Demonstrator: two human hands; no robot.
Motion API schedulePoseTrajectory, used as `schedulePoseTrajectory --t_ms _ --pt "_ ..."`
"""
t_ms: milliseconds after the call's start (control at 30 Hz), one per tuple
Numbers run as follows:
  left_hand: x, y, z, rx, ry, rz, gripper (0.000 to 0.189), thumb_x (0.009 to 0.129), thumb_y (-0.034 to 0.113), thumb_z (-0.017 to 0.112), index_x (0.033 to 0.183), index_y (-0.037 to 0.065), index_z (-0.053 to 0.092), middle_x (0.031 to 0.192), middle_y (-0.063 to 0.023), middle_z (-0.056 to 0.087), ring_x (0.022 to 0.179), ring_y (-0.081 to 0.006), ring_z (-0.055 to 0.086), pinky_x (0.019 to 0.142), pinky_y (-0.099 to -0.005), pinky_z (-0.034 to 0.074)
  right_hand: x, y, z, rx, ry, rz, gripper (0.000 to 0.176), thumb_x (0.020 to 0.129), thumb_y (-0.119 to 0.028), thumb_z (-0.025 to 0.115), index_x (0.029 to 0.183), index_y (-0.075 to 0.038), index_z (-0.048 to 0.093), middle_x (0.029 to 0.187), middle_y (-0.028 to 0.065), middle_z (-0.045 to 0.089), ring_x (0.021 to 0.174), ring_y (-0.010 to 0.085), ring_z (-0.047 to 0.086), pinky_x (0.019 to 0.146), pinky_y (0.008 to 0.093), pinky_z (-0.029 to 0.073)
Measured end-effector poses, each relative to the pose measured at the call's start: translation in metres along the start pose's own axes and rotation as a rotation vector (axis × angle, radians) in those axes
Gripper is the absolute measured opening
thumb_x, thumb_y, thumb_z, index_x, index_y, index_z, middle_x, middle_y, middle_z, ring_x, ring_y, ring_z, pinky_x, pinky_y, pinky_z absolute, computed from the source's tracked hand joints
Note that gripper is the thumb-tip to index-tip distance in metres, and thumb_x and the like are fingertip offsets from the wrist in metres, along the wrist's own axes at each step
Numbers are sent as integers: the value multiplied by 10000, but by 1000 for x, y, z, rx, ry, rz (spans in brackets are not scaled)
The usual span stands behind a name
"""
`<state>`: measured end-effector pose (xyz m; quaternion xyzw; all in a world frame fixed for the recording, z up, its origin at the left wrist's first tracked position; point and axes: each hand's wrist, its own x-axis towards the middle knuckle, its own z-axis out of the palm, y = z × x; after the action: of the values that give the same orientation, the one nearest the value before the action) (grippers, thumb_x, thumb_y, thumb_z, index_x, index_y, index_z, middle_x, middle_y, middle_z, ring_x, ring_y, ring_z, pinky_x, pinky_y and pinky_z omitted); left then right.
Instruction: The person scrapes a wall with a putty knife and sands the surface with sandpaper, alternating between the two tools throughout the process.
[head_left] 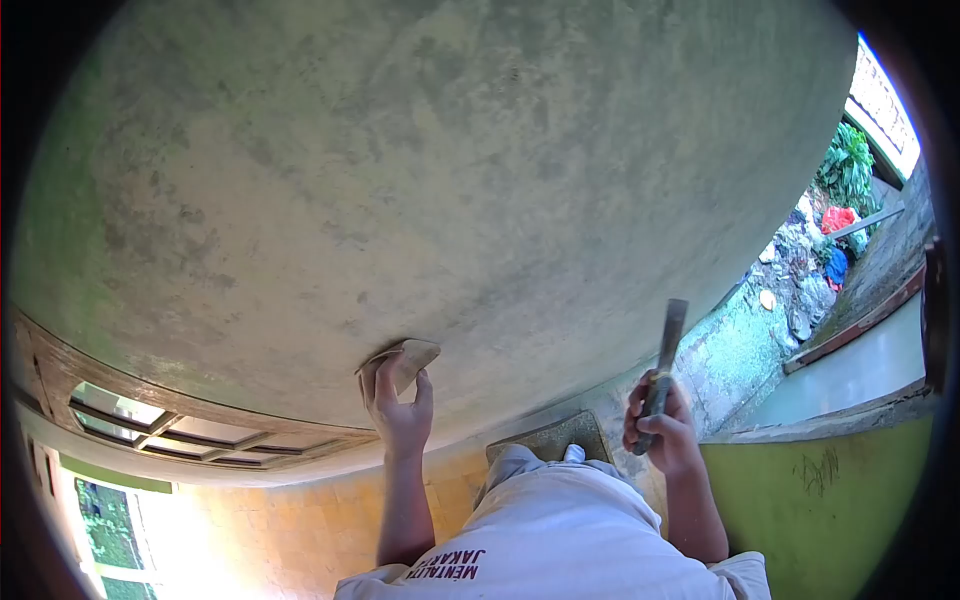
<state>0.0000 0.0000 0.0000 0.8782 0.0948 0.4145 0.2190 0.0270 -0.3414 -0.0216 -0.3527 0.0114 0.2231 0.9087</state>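
Note:
My left hand (402, 408) is closed on a folded, tan sheet that looks like sandpaper (418, 357), pressed flat to the wall or touching it. The wall (480, 180) is a broad, worn grey-green surface with dark stains and patchy paint. To the right, my right hand (664, 425) grips a flat-bladed scraper (672, 335) by its dark handle, its grey blade pointing up and held away from the wall. Part of the handle is hidden by my fingers.
Wooden window frames (165, 430) run along the left. Below me, orange floor tiles (300, 530) show beside a dark mat or board (590, 432). A low green wall (820, 500) stands at right, with rubble (800, 265) and plants (846, 165) beyond.

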Motion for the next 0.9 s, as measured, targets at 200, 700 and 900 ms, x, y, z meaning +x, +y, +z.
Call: schedulePoseTrajectory --t_ms 200,700,900 --pt "16 -10 -22 -144 -187 -37 360 650 61 739 990 97 626 1009 -85 559 963 -308 523 833 -433 420 22 35 33 -32 -121 135 305 860 -102 567 1136 -55 447 835 99 541 633 203 581 550 301 472" --pt "-11 -54 -51 -291 46 339 207 676 -4 688 829 105 599 852 -39 559 831 -251 549 743 -411 431 58 82 102 -338 -208 199 200 793 -56 526 993 -46 522 732 87 553 581 179 567 525 288 459" --pt "-25 -76 -95 -224 292 334 125 821 6 571 884 93 507 859 -66 485 849 -253 504 767 -441 433 57 93 117 -528 -115 257 225 946 -258 501 929 -33 499 686 50 519 520 145 534 496 286 444"
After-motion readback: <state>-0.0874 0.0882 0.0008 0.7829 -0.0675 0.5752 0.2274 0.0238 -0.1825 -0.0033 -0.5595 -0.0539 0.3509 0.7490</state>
